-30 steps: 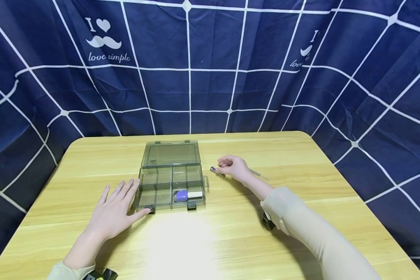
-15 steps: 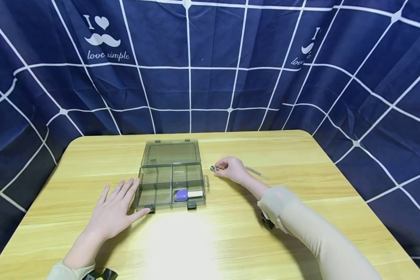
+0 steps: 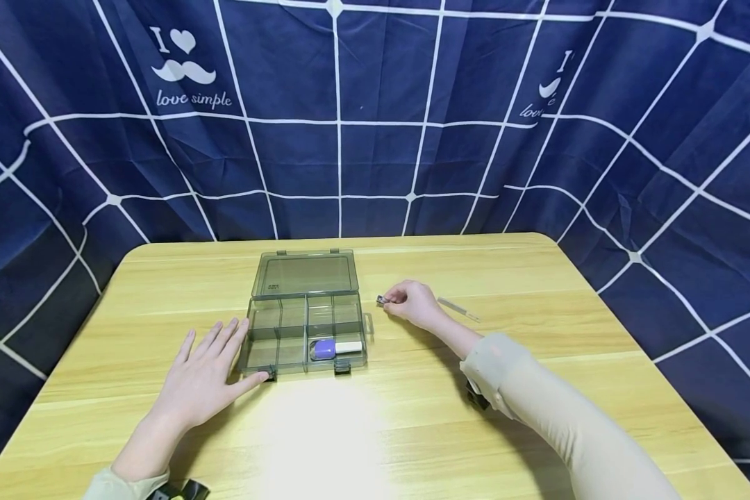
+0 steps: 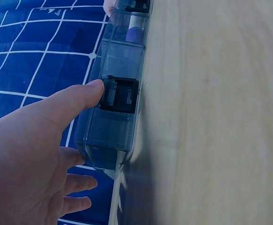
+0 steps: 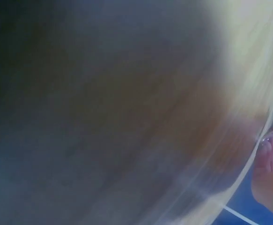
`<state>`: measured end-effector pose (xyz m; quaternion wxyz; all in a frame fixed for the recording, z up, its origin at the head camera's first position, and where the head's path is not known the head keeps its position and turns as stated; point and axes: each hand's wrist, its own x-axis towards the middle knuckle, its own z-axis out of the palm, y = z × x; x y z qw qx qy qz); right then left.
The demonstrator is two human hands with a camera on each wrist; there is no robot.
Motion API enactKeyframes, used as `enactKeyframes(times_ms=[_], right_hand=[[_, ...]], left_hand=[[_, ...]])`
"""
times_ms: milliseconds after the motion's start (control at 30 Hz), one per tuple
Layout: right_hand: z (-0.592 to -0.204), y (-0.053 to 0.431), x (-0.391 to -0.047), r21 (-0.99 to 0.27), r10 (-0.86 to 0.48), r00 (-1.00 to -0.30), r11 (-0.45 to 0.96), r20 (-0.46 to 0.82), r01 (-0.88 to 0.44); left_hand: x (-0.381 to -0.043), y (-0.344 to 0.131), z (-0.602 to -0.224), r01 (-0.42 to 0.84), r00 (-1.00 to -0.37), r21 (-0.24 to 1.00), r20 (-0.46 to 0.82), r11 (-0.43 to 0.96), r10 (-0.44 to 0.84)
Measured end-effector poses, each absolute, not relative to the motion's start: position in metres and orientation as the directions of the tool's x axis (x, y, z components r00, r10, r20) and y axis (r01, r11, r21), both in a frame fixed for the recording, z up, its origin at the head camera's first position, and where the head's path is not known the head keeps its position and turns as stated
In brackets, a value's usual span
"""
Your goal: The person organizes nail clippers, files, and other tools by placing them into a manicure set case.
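Near the table's middle, my right hand [image 3: 414,304] pinches a small silver nail clipper [image 3: 381,301] between thumb and fingertips; most of the clipper is hidden by the fingers. In the right wrist view only part of that hand [image 5: 269,168] shows, at the right edge. My left hand [image 3: 200,380] lies spread at the left side of a grey see-through compartment box [image 3: 305,326], its thumb at a dark front latch [image 4: 119,94]. The box stands open with its lid [image 3: 306,274] laid back. A purple nail polish bottle [image 3: 325,348] with a white cap lies in the front right compartment.
A thin clear stick [image 3: 458,309] lies on the wooden table [image 3: 412,417] behind my right wrist. One see-through loop [image 3: 369,324] sticks out from the box's right side. A blue curtain [image 3: 375,160] with white lines surrounds the table's back and sides.
My right hand has shifted slightly left and its fingers cover more of the nail clipper, so less of it shows. The left hand and the box have stayed put.
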<state>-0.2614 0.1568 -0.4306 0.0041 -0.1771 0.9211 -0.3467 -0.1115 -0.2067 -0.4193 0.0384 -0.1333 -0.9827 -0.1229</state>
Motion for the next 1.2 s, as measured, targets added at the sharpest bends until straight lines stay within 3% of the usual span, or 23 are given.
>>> enactKeyframes(times_ms=[1200], right_hand=[[-0.388, 0.108, -0.245, -0.709, -0.483, -0.847, 0.516, 0.223, -0.481]], left_hand=[[-0.111, -0.205, -0.423, 0.269, -0.962, 0.221, 0.115, 0.937, 0.249]])
